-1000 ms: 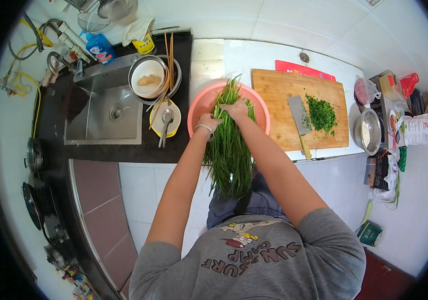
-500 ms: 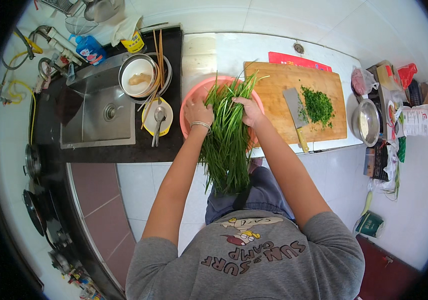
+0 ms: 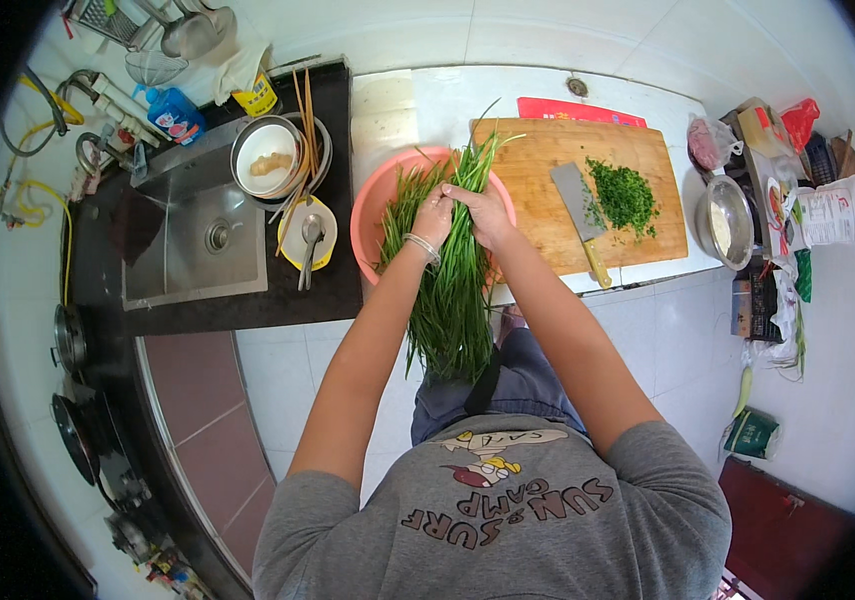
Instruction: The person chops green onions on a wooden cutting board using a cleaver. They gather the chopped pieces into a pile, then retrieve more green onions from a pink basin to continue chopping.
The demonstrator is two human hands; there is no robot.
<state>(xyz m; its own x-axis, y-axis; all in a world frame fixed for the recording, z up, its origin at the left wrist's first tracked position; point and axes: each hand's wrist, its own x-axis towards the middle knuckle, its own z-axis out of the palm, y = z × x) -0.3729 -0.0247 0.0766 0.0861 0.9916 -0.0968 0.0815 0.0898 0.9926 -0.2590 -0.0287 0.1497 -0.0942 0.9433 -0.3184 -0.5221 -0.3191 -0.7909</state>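
A large bunch of long green Chinese chives [image 3: 453, 320] lies across a pink basin [image 3: 370, 205], its long leaves hanging over the near rim. My left hand [image 3: 433, 220], with a bangle at the wrist, is closed on the bunch from its left side. My right hand [image 3: 485, 213] grips the chives from the right, and the fingers of both hands meet over the top. More chives show inside the basin to the left. Right of the basin, a wooden cutting board [image 3: 523, 225] carries a cleaver [image 3: 578, 207] and a pile of finely chopped greens [image 3: 624, 196].
At left is a steel sink [image 3: 198, 265], with stacked bowls [image 3: 270, 165], chopsticks [image 3: 310, 130] and a yellow-rimmed bowl [image 3: 320, 212] holding a spoon beside it. A steel bowl [image 3: 726, 222] with pale contents stands right of the board. The cleaver's handle points toward the counter's front edge.
My left hand has moved right, from the basin's left side onto the bunch, and now meets my right hand. The chives are gathered more tightly, and the basin's left inside shows more.
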